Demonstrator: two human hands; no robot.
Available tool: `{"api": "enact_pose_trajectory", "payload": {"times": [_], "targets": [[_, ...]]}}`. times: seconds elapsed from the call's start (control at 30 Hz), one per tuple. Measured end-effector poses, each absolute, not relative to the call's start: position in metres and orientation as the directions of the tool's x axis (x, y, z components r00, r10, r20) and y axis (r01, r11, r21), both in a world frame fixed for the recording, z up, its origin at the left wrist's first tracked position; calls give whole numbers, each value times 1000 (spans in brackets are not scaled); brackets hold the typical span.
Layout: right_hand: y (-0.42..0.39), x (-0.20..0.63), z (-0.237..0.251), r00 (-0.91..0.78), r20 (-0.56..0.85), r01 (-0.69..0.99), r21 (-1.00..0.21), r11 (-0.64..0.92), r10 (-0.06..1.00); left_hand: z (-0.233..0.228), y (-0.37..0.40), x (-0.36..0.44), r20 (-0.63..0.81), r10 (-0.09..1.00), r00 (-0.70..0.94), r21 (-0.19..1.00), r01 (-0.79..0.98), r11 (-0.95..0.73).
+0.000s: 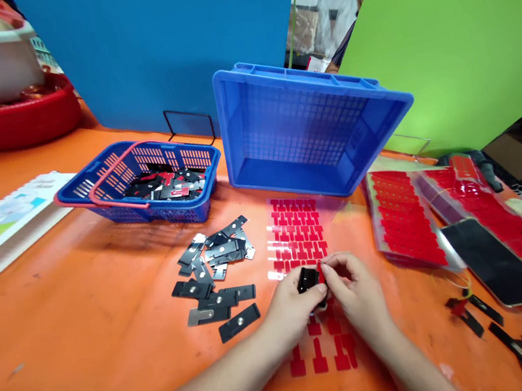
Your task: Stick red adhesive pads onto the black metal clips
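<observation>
My left hand (293,302) pinches a small black metal piece (307,278) over the orange table (84,305). My right hand (356,287) meets it from the right, fingertips pressing a small red T-shaped sticker (320,271) onto that piece. Both hands hover above a clear sheet of red T-shaped stickers (296,235), with a few more stickers (320,355) showing below the wrists. A loose heap of black and silver metal pieces (216,273) lies just left of my left hand.
A small blue basket (103,182) holding finished black-and-red pieces sits at back left. A big blue crate (309,124) is tipped on its side behind the sheet. More red sticker sheets (402,218), a phone (495,260) and black strips (475,313) lie at right.
</observation>
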State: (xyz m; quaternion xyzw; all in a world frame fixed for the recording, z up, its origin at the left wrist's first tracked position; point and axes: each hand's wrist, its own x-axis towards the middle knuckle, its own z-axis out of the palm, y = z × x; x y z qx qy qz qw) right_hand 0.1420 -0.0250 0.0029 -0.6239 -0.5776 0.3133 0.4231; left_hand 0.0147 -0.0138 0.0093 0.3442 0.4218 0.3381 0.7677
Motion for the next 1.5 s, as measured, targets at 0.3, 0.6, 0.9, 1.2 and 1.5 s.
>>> {"api": "enact_pose_trajectory", "payload": {"times": [0.3,0.6,0.9,1.2,1.5], "targets": [[-18,144,-2,53,-116,262,-957,-126,992,-1,-17,16,-325,835,443,858,-233,458],[-16,150,7,-43,-151,173,-975,-142,988,4,-15,13,-345,802,488,834,-232,500],[-27,158,22,-216,-75,403,-915,19,974,20,-16,-5,-344,811,474,836,-239,494],[-27,165,11,-76,-29,451,-892,9,997,93,107,-125,65,973,-221,948,-292,-129],[-23,169,3,-61,-20,424,-905,8,998,83,75,-129,254,953,168,634,715,-295]]}}
